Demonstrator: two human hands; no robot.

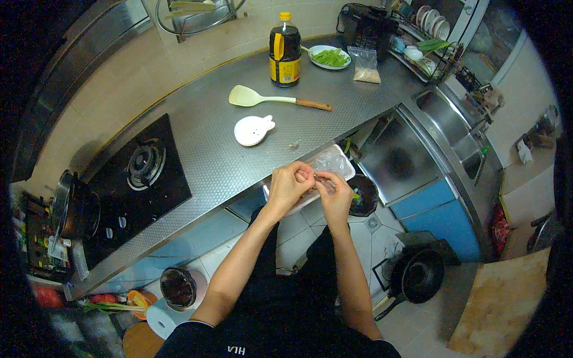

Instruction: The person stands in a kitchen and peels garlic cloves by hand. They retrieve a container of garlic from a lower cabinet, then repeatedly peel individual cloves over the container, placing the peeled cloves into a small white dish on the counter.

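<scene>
Both hands meet at the counter's front edge, over a white plastic container (333, 163) in an opened drawer or shelf space below. My left hand (291, 183) and my right hand (335, 192) pinch something small between their fingertips; it is too hidden to name, perhaps a garlic clove. Beyond them, a small scrap (293, 146) lies on the steel counter (206, 138). Further back are a white rabbit-shaped dish (253, 131) and a pale spatula with a wooden handle (268, 99).
A soy sauce bottle (285, 53), a plate of cut green vegetables (330, 58) and a bag of grains (367, 69) stand at the back. The gas stove (147, 179) is left, the sink (441, 112) right. A black wok (421, 275) sits low at the right.
</scene>
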